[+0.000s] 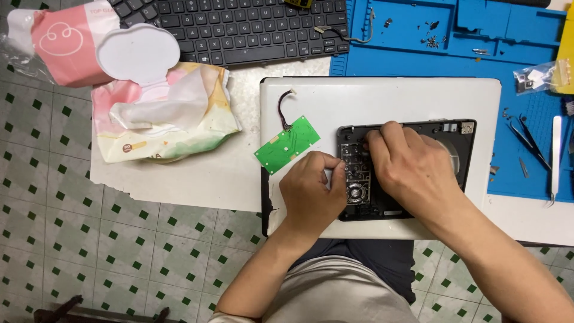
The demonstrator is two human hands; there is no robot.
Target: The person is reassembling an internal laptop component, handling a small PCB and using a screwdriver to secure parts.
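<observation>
White plastic shell of an upturned laptop base [382,98] fills the head view, lying on the table edge with a rectangular black recessed bay [445,134] open in it. I have only this one view to report from.

Left hand [311,188]: fingers curled in, thumb and forefinger pinched at the bay's left rim against the small black-and-silver metal drive mechanism [357,185] seated there. Whether they truly grip a part or merely press on it I cannot tell; the fingertips are hidden.

Right hand [409,164]: laid over the middle of the bay, fingers bent down onto the upper part of the same mechanism, palm covering the rest. Grip is again concealed.

My judgement on doing this step well: I would keep the left hand as the steadying point at the rim and let the right fingers do the fine work, lifting straight and evenly, since any cable beneath is out of sight.

Nearby items: a green rectangular circuit board [287,144] with a thin dark wire lead rests on the shell just left of the bay, apart from both hands. A blue silicone work mat [412,57] lies beyond, bearing loose screws, black tweezers [529,140] to the right. A black keyboard [239,27] and a crumpled pastel wet-wipe packet [161,113] sit to the left.
</observation>
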